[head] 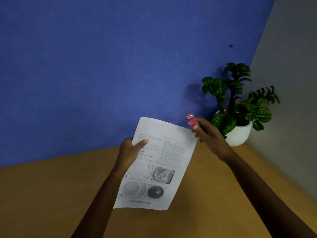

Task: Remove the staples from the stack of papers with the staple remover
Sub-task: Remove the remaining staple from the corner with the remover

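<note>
Holding the stack of papers up, the left hand is pinching its edge; the right hand, fingers wrapped around the staple remover, is lining up at the top corner, probably needing its teeth slid under a staple next.

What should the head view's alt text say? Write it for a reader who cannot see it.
A person's left hand holds printed papers up above a wooden desk, while the right hand holds a pink staple remover at their top right corner. A potted plant stands behind, by a blue wall.
</note>
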Available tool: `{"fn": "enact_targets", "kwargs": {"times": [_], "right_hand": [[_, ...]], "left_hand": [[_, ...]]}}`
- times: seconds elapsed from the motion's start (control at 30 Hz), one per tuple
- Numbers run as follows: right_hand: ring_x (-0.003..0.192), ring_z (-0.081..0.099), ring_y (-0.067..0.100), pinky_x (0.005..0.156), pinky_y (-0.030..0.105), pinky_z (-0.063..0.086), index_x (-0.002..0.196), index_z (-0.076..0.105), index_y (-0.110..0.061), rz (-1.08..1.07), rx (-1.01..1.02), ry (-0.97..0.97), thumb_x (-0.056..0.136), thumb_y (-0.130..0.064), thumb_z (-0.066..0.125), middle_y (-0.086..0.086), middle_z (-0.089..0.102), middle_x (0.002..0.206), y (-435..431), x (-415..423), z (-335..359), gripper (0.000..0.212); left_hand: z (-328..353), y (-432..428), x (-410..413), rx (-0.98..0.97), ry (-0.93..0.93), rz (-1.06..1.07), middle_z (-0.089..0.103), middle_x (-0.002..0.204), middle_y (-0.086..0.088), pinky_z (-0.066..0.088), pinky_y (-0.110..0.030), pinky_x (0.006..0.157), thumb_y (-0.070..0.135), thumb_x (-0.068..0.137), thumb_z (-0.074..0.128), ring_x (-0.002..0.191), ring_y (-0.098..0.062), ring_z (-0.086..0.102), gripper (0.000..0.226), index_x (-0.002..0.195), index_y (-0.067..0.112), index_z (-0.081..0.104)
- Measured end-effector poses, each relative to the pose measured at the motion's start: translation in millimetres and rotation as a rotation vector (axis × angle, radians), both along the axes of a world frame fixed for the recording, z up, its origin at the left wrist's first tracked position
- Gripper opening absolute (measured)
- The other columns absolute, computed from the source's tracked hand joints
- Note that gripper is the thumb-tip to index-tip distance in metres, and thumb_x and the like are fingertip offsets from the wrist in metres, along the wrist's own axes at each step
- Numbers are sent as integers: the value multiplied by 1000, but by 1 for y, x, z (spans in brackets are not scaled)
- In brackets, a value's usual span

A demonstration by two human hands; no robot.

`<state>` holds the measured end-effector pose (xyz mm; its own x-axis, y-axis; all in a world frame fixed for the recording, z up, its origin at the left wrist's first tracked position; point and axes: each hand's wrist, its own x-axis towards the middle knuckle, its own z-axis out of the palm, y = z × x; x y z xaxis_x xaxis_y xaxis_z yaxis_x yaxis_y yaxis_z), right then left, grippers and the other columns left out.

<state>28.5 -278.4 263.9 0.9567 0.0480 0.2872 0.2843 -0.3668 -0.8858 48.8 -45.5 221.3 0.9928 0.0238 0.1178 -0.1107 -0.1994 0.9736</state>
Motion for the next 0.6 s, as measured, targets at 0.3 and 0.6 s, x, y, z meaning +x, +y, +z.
{"fn": "enact_targets", "kwargs": {"times": [0.3,0.6], "right_hand": [[111,51,29,88,38,45,133,43,-19,-50,-922,-283,87,-41,50,15,56,120,41,-14,55,52],[122,44,28,99,39,38,138,34,-23,-38,-1166,-262,89,-40,48,11,47,133,52,-25,70,54]], "left_hand": [[9,-11,-5,129,-75,-24,61,94,-1,44,-15,58,20,86,56,72,-5,57,15,99,11,59],[12,-10,-10,359,-161,-1,61,94,-3,39,-13,58,27,86,55,79,-17,59,32,105,2,59]]}}
